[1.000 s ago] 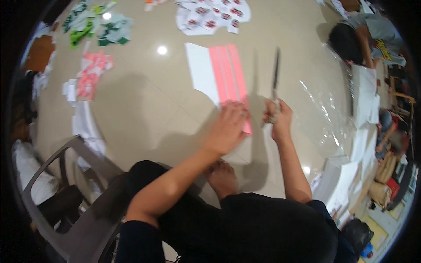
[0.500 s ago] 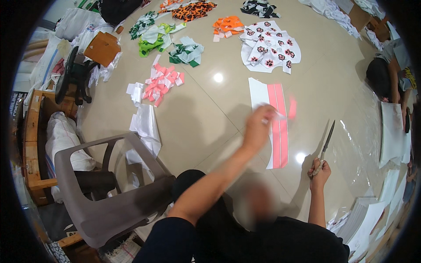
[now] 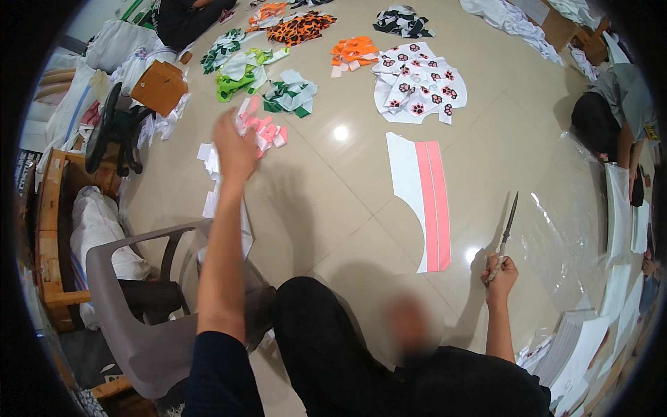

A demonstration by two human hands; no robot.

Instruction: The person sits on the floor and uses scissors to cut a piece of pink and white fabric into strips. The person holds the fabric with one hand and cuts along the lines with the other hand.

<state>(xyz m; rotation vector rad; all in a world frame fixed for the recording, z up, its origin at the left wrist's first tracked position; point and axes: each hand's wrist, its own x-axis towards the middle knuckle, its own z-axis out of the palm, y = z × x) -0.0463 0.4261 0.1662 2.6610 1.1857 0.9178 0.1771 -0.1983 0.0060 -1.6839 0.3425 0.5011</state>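
Note:
My left hand (image 3: 235,147) reaches over the heap of pink and white fabric pieces (image 3: 266,134) on the left. Its fingers are partly hidden and blurred, so I cannot tell whether they hold anything. On the right, my right hand (image 3: 501,278) is closed round the pale, wrapped-looking handle of what look like closed scissors (image 3: 511,221), their long dark blade pointing away from me. Between the hands a white fabric panel (image 3: 406,167) lies flat on the floor, with two long pink strips (image 3: 434,208) along its right side.
Piles of green, orange and black-and-white fabric (image 3: 403,22) lie farther off, beside a paw-print pile (image 3: 420,83). A grey-brown plastic chair (image 3: 118,306) stands at my left. Clear plastic sheeting (image 3: 559,243) and stacked white sheets (image 3: 573,347) are at right. Another person (image 3: 618,104) sits at far right.
My left hand has swung from above the panel over to the pink heap on the left. The blurred pink piece is gone from beside the panel. My right hand still grips the scissors.

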